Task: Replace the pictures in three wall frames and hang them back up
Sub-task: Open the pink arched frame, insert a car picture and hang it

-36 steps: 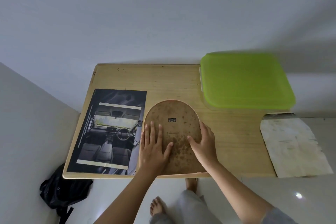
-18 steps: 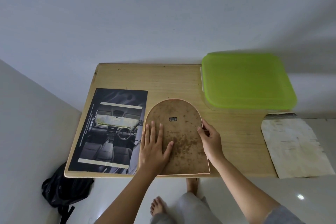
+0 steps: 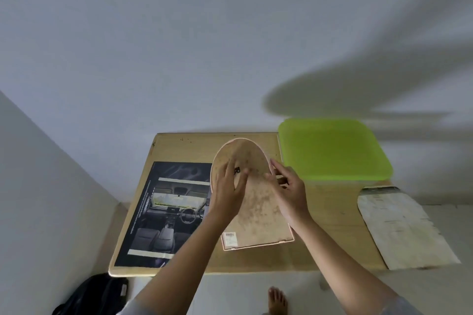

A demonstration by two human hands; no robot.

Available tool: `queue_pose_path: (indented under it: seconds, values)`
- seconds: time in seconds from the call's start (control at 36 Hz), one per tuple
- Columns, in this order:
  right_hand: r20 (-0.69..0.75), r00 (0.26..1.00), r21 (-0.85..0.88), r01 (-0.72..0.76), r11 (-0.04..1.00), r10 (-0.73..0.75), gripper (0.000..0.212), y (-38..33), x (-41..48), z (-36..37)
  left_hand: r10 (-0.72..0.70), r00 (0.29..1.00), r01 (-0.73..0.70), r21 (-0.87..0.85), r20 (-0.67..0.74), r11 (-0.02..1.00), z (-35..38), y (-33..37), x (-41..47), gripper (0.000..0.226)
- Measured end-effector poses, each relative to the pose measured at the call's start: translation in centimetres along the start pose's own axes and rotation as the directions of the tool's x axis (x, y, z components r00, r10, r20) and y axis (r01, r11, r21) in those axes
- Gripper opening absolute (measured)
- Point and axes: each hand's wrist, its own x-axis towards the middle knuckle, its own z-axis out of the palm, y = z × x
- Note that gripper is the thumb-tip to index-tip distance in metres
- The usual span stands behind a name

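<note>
From my feed, the arched frame (image 3: 258, 212) sits between both hands, its stained brown back facing me, rounded end beyond the fingertips and square end below the wrists. The left hand (image 3: 226, 188) lies on its left side, fingers fairly straight and close together. Motion blur keeps me from telling whether they hook the rim. The small black hanger (image 3: 236, 170) shows just right of those fingers. The right hand (image 3: 290, 193) pinches the right edge, thumb on the back and fingers partly hidden behind it.

A barcode sticker (image 3: 229, 237) sits beneath the left wrist. I can't tell whether the frame's lower edge touches the wooden table (image 3: 332, 233). Left of the left fingers lies a car-interior print (image 3: 167, 215), partly covered by the forearm. Beyond the right fingers sits a green lid (image 3: 332, 148).
</note>
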Motion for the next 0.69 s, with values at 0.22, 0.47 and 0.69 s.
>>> queue_pose_path:
  seconds: [0.22, 0.47, 0.69]
  values:
    - [0.082, 0.891, -0.246, 0.453, 0.857, -0.447, 0.044, -3.8, -0.1, 1.4, -0.020, 1.000, 0.020, -0.163, 0.001, 0.986, -5.0, 7.3, 2.0, 0.075]
    - [0.213, 0.809, -0.359, 0.586, 0.726, -0.548, 0.045, -4.5, -1.9, 3.5, -0.089, 0.996, 0.089, -0.279, 0.012, 0.956, -7.5, 6.8, 0.8, 0.062]
    - [0.296, 0.810, -0.233, 0.576, 0.783, -0.507, 0.035, -4.1, -3.3, 5.8, -0.212, 0.960, 0.131, -0.375, -0.181, 0.917, -9.7, 5.0, 1.5, 0.044]
